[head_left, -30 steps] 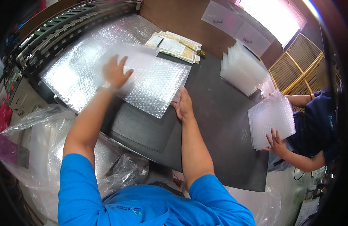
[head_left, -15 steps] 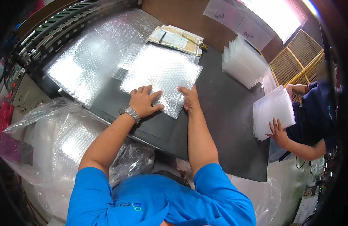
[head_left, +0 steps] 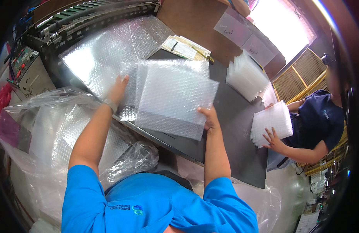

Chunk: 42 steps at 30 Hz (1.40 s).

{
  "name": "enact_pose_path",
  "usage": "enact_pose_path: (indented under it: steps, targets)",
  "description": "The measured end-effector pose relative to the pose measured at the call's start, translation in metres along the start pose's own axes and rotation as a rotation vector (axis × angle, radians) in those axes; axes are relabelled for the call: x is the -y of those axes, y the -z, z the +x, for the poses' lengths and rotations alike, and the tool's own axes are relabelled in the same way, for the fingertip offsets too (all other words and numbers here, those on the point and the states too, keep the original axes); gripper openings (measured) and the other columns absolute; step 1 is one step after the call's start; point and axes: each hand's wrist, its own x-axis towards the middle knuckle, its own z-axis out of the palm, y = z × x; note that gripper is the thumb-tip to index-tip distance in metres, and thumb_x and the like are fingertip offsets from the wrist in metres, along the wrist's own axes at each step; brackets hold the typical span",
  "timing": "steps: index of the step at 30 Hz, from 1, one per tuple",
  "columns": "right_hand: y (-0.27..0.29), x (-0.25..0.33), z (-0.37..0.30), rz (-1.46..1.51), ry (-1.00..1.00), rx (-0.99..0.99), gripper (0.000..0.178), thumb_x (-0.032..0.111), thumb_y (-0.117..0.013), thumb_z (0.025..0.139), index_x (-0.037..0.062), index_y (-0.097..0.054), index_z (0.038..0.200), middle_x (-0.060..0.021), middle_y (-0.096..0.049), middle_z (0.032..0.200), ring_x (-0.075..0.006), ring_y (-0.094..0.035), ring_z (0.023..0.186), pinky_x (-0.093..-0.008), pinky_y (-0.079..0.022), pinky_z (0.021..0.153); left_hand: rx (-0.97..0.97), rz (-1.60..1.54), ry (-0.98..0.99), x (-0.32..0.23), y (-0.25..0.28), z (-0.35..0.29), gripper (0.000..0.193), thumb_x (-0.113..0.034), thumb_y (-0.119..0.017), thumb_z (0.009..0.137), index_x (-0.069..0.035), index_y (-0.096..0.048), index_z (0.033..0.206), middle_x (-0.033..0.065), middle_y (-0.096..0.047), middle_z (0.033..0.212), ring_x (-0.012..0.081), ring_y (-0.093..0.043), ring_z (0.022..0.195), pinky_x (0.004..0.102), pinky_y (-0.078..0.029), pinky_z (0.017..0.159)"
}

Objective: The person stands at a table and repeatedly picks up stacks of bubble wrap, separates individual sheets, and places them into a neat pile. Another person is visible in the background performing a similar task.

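My right hand (head_left: 210,117) pinches the right edge of a square bubble wrap sheet (head_left: 175,97), thumb on top and fingers underneath. This sheet is lifted and slightly tilted above the dark work table (head_left: 230,147). My left hand (head_left: 118,91) is closed at the left edge of another bubble wrap piece (head_left: 129,103), which lies partly behind the first sheet. The finger ends of that hand are partly blurred. Behind both pieces, more clear bubble wrap overlaps on the table.
A large bubble wrap sheet (head_left: 94,54) comes from a roller machine (head_left: 90,25) at the back left. Papers with a pen (head_left: 183,47) lie at the far side. To the right stands a sheet stack (head_left: 247,75); a co-worker (head_left: 315,120) holds another stack. A clear plastic bag (head_left: 59,136) hangs at left.
The sheet that lay flat under my hands is now raised and shifted nearer. My left hand has moved left to another piece's edge; my right hand has moved slightly right and nearer.
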Motion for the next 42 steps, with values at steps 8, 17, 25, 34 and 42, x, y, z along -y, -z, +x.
enact_pose_path:
  steps: [8,17,25,34,42]
  targets:
    - [-0.012,0.012,-0.027,-0.174,0.305,-0.105,0.061,0.001,-0.068,0.064,0.0064,-0.043,0.120,-0.0056,-0.053,0.109,-0.0187,-0.049,0.103,-0.0324,-0.039,0.089,0.181,-0.030,-0.451,-0.069,-0.051,-0.052,0.110,-0.066,-0.062,0.062,-0.002,-0.012,0.137,0.0195,-0.026,0.137,0.0267,-0.024,0.128,0.0370,-0.022,0.103]
    - [0.004,0.024,-0.056,-0.480,0.213,-0.083,0.068,0.009,-0.078,0.057,0.0043,-0.046,0.117,-0.0058,-0.053,0.112,-0.0175,-0.048,0.104,-0.0304,-0.040,0.088,0.391,-0.060,-0.454,-0.062,-0.049,-0.072,0.121,-0.053,-0.076,0.055,0.001,-0.006,0.137,0.0166,-0.031,0.132,0.0247,-0.031,0.122,0.0366,-0.026,0.101]
    - [0.001,-0.002,-0.059,-0.267,0.262,-0.235,0.065,0.004,-0.073,0.061,0.0003,-0.044,0.118,-0.0086,-0.050,0.115,-0.0204,-0.048,0.104,-0.0323,-0.039,0.090,0.280,-0.105,-0.365,-0.051,-0.081,-0.096,0.072,-0.031,-0.072,0.070,0.001,-0.035,0.124,0.0117,-0.047,0.118,0.0226,-0.045,0.107,0.0339,-0.036,0.092]
    - [-0.038,0.127,-0.074,-0.964,0.387,-0.210,0.051,0.007,-0.071,0.061,0.0029,-0.049,0.106,-0.0104,-0.058,0.093,-0.0208,-0.054,0.089,-0.0313,-0.041,0.081,-0.253,0.797,-1.072,-0.141,-0.071,-0.129,0.106,-0.047,-0.074,0.061,-0.004,-0.013,0.137,0.0213,-0.019,0.140,0.0334,-0.014,0.131,0.0459,-0.011,0.105]
    - [-0.097,0.191,-0.082,-1.592,0.541,0.106,0.056,0.017,-0.073,0.059,0.0056,-0.050,0.109,-0.0150,-0.057,0.099,-0.0266,-0.052,0.097,-0.0361,-0.039,0.084,0.335,0.092,-0.673,-0.135,-0.083,-0.127,0.071,-0.032,-0.072,0.071,0.000,-0.037,0.125,0.0141,-0.051,0.114,0.0188,-0.050,0.102,0.0298,-0.039,0.088]
